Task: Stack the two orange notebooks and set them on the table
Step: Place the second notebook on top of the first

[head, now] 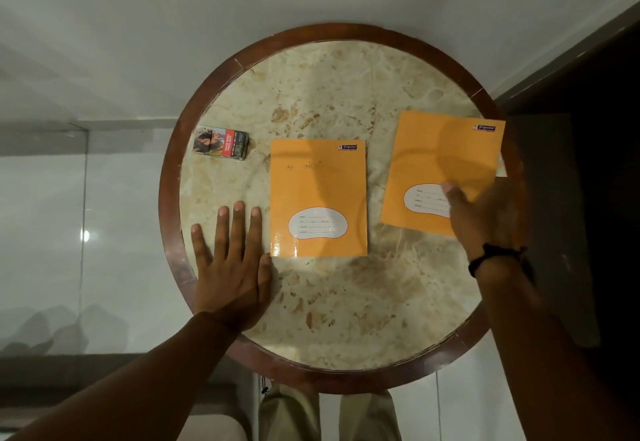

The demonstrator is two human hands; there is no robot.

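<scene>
Evidently light, glossy and bendy: the right hand (pixel 485 212), blurred, seemingly pinches the tilted thin orange notebook (pixel 440 160) by its near corner; the left hand (pixel 232 257) lies flat and unclenched beside the centre orange notebook (pixel 318 191).

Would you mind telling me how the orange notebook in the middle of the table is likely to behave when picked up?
The middle notebook looks thin, so probably light and floppy. Its glossy cover may slide easily on the polished marble table. Lying flat, its edge could be hard to lift.

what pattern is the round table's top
Beige marbled stone pattern on the table top, ringed by a dark brown wooden rim; head view.
</scene>
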